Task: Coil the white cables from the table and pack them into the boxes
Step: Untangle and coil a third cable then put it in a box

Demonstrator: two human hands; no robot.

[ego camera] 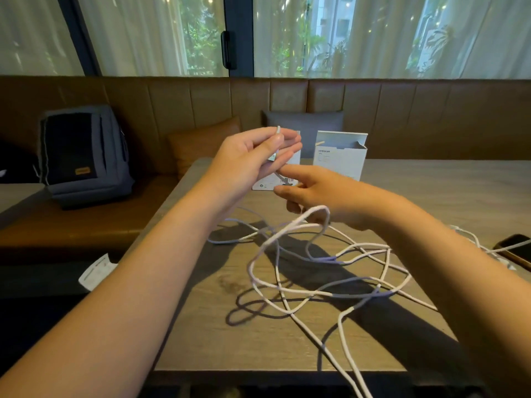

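Observation:
White cables [324,271] lie in a loose tangle across the middle of the wooden table [230,340]. My left hand [253,159] is raised above the table and pinches a cable's connector end [278,130] between thumb and fingers. My right hand [313,191] sits just below and to the right, its fingers curled round the same cable, which loops up over its knuckles. Two white boxes stand at the table's far edge: one open box [342,156] upright at the right, another box [270,185] mostly hidden behind my hands.
A dark phone [514,248] lies at the table's right edge beside more white cable. A grey backpack [83,156] rests on the brown bench [86,225] to the left, with cushions behind the table. A paper slip [97,271] sits on the bench.

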